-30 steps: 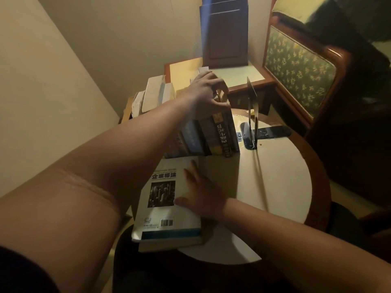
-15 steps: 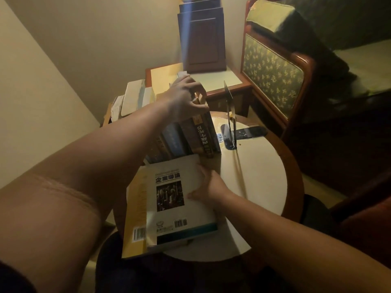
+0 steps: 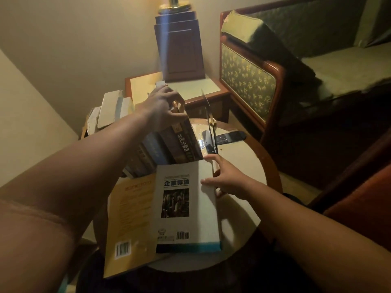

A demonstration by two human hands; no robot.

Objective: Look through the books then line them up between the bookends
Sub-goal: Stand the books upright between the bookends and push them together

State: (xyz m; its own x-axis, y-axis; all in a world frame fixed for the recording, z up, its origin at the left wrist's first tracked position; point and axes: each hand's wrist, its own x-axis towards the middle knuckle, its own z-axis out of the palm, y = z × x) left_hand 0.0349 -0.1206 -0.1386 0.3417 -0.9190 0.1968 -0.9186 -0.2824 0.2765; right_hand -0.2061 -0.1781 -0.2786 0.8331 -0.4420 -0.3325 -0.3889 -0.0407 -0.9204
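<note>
A: How far along is the person?

B: Partway, by the look of it. A row of upright books leans across the round table toward ten o'clock. The left hand is clamped over the tops of the rightmost volumes in that row, apparently steadying them.

A: And the bookends?

B: One black metal bookend stands at one o'clock from the row, close beside it but with a gap showing between. The far end of the row is hidden behind the forearm, so a second bookend cannot be made out.

A: What remains?

B: Two books lie flat at six o'clock from the row: a grey book resting on a yellow book. The right hand touches the grey book's three-o'clock edge with fingers spread; it is not closed around anything yet.

A: So those two go in next?

B: Likely. Both need standing up, and the bookend probably needs pressing against the row.
</note>
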